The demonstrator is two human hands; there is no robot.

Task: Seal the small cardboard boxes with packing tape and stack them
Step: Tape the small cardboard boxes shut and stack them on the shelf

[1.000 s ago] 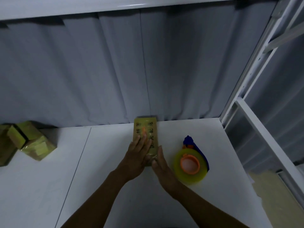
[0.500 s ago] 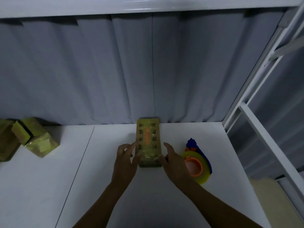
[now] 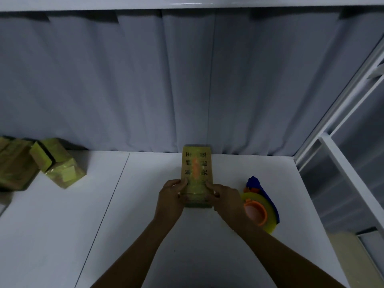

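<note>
Gripping the taped box point(image 3: 197, 173) with my left hand point(image 3: 169, 199) and right hand point(image 3: 225, 199), seemingly thumbs on top; tape dispenser point(image 3: 258, 210) just right.

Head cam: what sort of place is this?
Probably a small improvised packing station: a white table backed by a grey curtain, a tape roll beside the box being handled, and more taped boxes piled at the far left.
</note>
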